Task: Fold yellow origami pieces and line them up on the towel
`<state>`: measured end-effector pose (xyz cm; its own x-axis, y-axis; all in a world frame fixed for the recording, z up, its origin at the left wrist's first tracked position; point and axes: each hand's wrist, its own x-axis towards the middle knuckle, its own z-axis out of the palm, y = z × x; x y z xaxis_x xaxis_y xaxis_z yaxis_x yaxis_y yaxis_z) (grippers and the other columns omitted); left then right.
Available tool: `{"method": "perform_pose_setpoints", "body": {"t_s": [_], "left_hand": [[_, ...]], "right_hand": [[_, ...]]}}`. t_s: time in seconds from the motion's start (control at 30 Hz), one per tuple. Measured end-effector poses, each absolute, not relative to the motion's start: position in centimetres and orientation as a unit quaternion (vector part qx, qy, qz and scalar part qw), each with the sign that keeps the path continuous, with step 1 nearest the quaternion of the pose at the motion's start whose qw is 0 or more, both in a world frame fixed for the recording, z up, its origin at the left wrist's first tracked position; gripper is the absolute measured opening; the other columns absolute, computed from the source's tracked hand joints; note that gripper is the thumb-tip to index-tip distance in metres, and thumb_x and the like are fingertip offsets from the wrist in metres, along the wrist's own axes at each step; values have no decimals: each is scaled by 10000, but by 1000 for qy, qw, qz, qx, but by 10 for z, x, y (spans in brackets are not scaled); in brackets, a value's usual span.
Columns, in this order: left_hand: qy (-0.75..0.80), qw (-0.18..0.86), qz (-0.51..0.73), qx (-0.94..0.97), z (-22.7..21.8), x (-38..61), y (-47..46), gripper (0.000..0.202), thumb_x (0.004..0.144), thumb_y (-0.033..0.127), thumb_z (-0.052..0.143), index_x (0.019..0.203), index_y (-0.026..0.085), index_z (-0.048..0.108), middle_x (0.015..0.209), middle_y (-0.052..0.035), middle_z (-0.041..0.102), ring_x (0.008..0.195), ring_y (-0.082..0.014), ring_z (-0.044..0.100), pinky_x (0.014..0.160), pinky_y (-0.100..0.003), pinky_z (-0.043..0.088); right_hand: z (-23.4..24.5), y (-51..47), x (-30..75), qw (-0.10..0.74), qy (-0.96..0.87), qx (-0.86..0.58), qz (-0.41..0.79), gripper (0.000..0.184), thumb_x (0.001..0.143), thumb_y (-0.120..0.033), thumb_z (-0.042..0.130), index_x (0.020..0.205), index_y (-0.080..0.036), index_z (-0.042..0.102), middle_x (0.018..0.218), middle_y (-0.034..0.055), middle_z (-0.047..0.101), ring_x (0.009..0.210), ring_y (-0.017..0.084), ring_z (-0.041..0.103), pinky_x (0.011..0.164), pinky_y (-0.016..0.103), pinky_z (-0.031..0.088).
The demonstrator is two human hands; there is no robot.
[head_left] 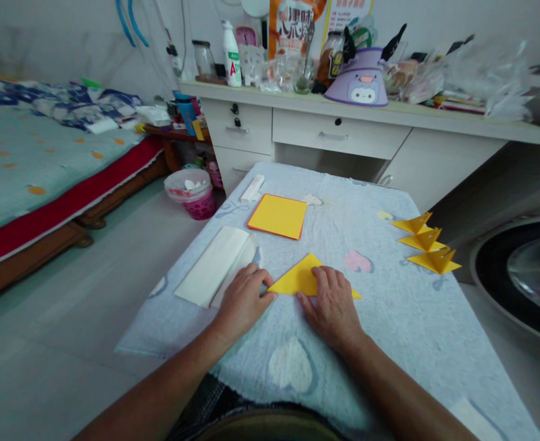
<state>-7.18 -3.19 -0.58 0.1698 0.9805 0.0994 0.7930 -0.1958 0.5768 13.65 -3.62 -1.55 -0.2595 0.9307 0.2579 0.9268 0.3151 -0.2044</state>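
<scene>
A yellow sheet of paper folded into a triangle (297,280) lies on the cloth-covered table, its peak pointing away from me. My left hand (246,295) is closed, pinching the triangle's left corner between thumb and index finger. Over the right part of the paper rests my right hand (333,303), its bent fingers on the surface and its thumb at the near edge, holding the sheet. The right corner pokes out past that hand. Beyond the triangle sits a square stack of yellow and orange paper (279,215). Several folded yellow paper shapes (428,260) stand in a row on the right.
A folded white paper or cloth (214,263) lies beside my left hand, and a small white box (252,188) is farther back. A white desk (343,125) with cluttered top borders the table's far end. A pink bin (198,202) stands left; a washing machine (527,269) stands right.
</scene>
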Motion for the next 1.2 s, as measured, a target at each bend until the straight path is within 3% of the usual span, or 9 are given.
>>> {"method": "perform_pose_setpoints", "body": {"t_s": [0.5, 0.7, 0.83, 1.0, 1.2], "left_hand": [[605, 224, 222, 731, -4, -75, -26, 89, 755, 143, 692, 726, 190, 622, 861, -31, 568, 908, -198, 563, 831, -322, 439], [605, 234, 201, 734, 3, -72, -24, 91, 762, 118, 675, 726, 189, 630, 853, -38, 578, 905, -210, 563, 837, -343, 436], [596, 232, 196, 743, 3, -70, -23, 118, 751, 81, 656, 720, 189, 618, 844, -30, 575, 903, -202, 562, 834, -330, 433], [556, 211, 206, 777, 4, -68, -24, 164, 762, 37, 575, 720, 195, 569, 809, -7, 560, 856, -181, 547, 800, -313, 427], [513, 221, 225, 799, 10, -65, -26, 196, 775, 19, 494, 711, 201, 461, 797, 9, 534, 774, -152, 526, 688, -272, 411]], "right_hand": [[-12, -36, 136, 160, -789, -593, -6, 412, 881, -431, 545, 1158, -126, 538, 1123, 162, 585, 1024, 302, 508, 910, 469, 414], [-14, -39, 132, 182, -804, -565, -41, 379, 861, -320, 560, 1191, -133, 547, 1230, 170, 585, 1284, 343, 403, 1109, 570, 215], [-14, -35, 135, 211, -813, -541, -34, 442, 840, -267, 556, 1241, -87, 517, 1290, 197, 550, 1268, 332, 424, 1104, 527, 280], [-17, -21, 156, 262, -767, -585, -15, 565, 877, -343, 526, 1348, -52, 414, 1329, 244, 527, 1247, 345, 461, 1041, 533, 373], [-15, -6, 182, 290, -700, -625, 189, 587, 877, -441, 527, 1345, -102, 424, 1189, 185, 636, 1055, 295, 598, 936, 499, 465]]}}
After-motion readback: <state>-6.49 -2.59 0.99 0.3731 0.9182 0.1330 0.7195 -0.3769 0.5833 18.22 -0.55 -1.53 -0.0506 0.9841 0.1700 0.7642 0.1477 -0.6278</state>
